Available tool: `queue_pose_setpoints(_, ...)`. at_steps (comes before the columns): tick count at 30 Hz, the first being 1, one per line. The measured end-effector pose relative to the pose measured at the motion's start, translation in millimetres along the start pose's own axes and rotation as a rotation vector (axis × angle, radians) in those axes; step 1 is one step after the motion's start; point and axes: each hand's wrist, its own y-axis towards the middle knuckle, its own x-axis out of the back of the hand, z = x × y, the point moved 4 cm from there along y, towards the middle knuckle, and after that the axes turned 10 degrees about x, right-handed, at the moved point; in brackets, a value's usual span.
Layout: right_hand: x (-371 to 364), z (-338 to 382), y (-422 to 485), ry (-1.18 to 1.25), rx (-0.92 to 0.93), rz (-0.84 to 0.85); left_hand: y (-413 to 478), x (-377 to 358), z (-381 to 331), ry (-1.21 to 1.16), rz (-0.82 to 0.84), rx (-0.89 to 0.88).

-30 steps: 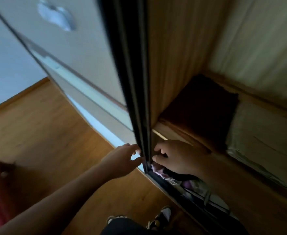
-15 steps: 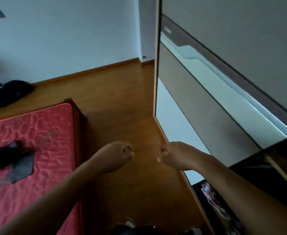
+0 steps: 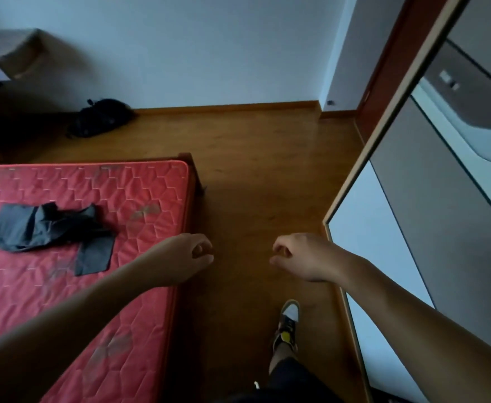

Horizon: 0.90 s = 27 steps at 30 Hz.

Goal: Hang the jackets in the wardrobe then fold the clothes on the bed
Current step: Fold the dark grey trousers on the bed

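**Position:** the person stands on the wooden floor (image 3: 253,170) between the bed (image 3: 139,286) and the wardrobe door (image 3: 412,228) at the right. The wardrobe interior is not in view.

**Left hand** (image 3: 186,257): over the bed's right edge, fingers loosely curled, grasping nothing.

**Right hand** (image 3: 305,257): over bare floor, near the door's edge, fingers likewise loosely curled, empty.

**Task item:** one dark garment (image 3: 44,228) lies crumpled on the bed's red quilted top, well in from the right edge and nearer the far end than the near one. Its kind cannot be told. No jacket or hanger is seen.

**Assessment:** the hanging stage appears finished. Folding is the step in hand and is not yet begun.

**Handling, as judged:** the cloth is thin, limp and light, with no stiffness, and will sag and bunch if lifted from one point. A squared flap lies flat toward the right edge, nearest the left hand. A two-handed hold is the better one: pinch two corners of one hem, spread the garment flat on the bed, then fold. It is not fragile and slip risk is low.

**Other:** a black bag (image 3: 99,117) sits on the floor by the far wall, and one shoe (image 3: 289,315) shows below the right hand
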Motion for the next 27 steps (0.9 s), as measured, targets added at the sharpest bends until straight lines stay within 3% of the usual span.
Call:
queue_pose_setpoints(11,123,-11,189,-0.17,0.232,0.162,106,68,3,-0.129,-0.224,0.279)
queue_pose_setpoints(27,156,150,421,-0.433,0.63,0.384,146,143,156,-0.393,-0.427,0.703)
